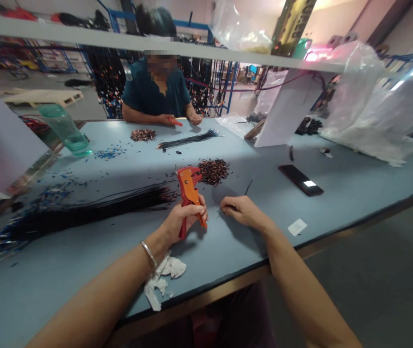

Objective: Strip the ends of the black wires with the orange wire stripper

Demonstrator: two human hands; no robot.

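Note:
My left hand is wrapped round the handles of a red and orange wire stripper, its jaws pointing up and away from me. To the right, my right hand pinches a thin black wire, whose far end sticks out beyond the fingers. Wire and stripper jaws are apart. Just past the jaws lies a pile of short dark offcuts with coppery bits. A long bundle of black wires stretches across the table to the left, with blue and pale ends at its near left.
Crumpled tissue lies by my left forearm. At right are a phone and a white paper slip. A co-worker sits opposite with a smaller wire bundle. A green bottle stands left; a shelf crosses above.

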